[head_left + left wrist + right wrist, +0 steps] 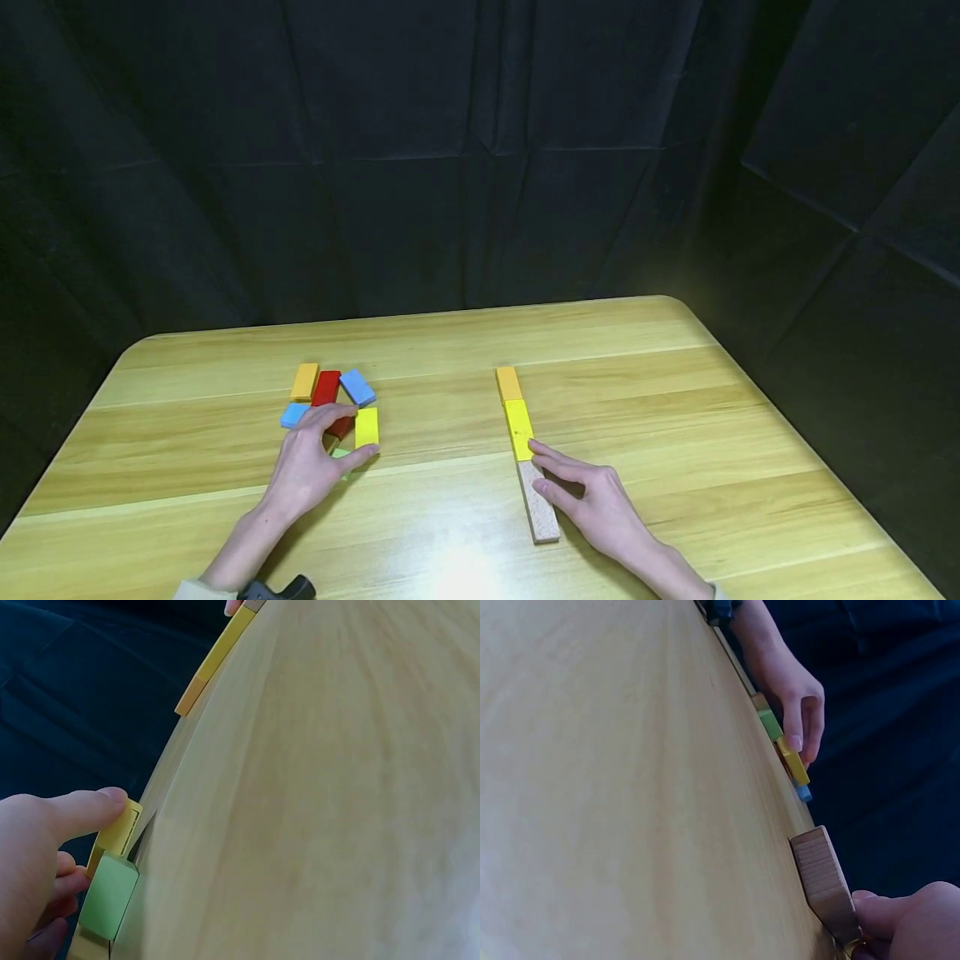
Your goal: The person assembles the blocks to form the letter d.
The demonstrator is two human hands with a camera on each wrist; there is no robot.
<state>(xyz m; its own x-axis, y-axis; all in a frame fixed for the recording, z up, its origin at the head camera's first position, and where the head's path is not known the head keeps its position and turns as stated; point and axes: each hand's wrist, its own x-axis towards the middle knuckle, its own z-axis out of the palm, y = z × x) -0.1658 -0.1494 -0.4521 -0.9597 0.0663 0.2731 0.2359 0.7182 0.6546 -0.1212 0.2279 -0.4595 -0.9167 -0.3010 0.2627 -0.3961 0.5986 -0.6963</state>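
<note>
Left hand (pixel 311 458) pinches yellow block (pixel 367 427); right (pixel 596 504) touches beige block (pixel 537 508).

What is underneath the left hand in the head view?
Parts of a red block and a green block show beneath the left hand; a blue block peeks out beside it. Their covered parts, and anything wholly under the palm, are hidden there.
</note>
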